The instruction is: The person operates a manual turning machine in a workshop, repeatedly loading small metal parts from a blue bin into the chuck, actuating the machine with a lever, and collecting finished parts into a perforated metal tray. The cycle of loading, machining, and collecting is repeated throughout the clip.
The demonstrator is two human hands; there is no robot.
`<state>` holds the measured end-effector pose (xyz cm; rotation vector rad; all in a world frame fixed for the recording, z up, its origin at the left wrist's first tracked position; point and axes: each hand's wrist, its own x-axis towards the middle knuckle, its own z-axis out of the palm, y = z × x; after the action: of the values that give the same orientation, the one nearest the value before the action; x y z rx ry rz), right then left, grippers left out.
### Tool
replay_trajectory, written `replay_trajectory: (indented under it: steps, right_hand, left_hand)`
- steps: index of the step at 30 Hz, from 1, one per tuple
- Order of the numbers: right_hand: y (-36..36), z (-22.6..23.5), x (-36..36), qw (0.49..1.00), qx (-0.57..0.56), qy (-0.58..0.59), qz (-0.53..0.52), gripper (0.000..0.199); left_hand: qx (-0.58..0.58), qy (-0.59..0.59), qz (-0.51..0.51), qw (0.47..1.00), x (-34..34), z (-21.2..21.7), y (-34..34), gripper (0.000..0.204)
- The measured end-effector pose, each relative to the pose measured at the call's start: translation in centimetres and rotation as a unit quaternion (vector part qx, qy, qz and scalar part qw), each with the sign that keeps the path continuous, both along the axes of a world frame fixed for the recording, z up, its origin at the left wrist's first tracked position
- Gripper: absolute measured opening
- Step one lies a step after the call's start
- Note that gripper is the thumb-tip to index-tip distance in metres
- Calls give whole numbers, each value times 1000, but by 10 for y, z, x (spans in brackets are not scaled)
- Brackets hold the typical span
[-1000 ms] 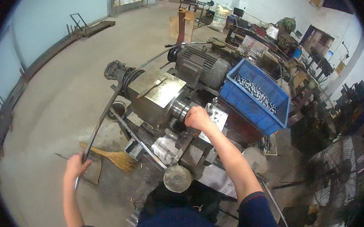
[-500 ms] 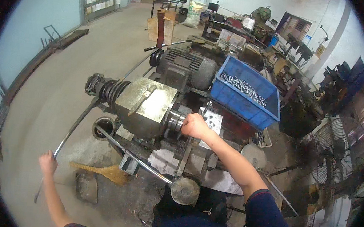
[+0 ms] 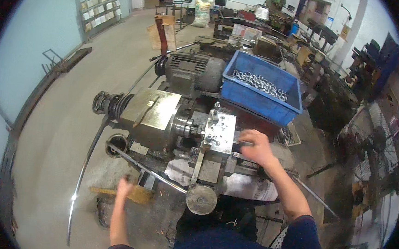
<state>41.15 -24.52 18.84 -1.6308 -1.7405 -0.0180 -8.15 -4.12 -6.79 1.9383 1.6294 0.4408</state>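
Note:
My right hand (image 3: 257,148) is just right of the metal tool block (image 3: 221,130), its fingers curved and apart from the thumb. Whether it touches the grey bar beside the block is hard to see. My left hand (image 3: 125,187) is smeared by motion, in the air above the broom (image 3: 139,195), away from the long metal rod (image 3: 78,184). Left of the tool block, the lathe's chuck (image 3: 183,126) projects from the boxy headstock (image 3: 151,114). A shiny bar (image 3: 159,175) slants towards a round metal disc (image 3: 201,199) near my lap.
A blue bin (image 3: 261,99) with many small metal parts stands behind the tool block. Beside it sits an electric motor (image 3: 194,71). A caged fan (image 3: 377,132) is at the right, and a white sack (image 3: 201,13) stands at the back.
My left hand has let go of the long rod and moved right. My right hand has left the chuck and moved right, past the tool block, which is now uncovered. The view has shifted slightly.

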Motion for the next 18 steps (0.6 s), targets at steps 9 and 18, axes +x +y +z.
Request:
replay_trajectory:
  steps: [9, 18]
  right_hand:
    - [-185, -6, 66, 909, -191, 142, -341, 30]
    - [-418, -152, 175, 669, -439, -68, -595, 37]
  left_hand:
    - [72, 427, -227, 872, 40, 8, 31, 23]
    - [-47, -91, -16, 995, 12, 64, 29, 37]
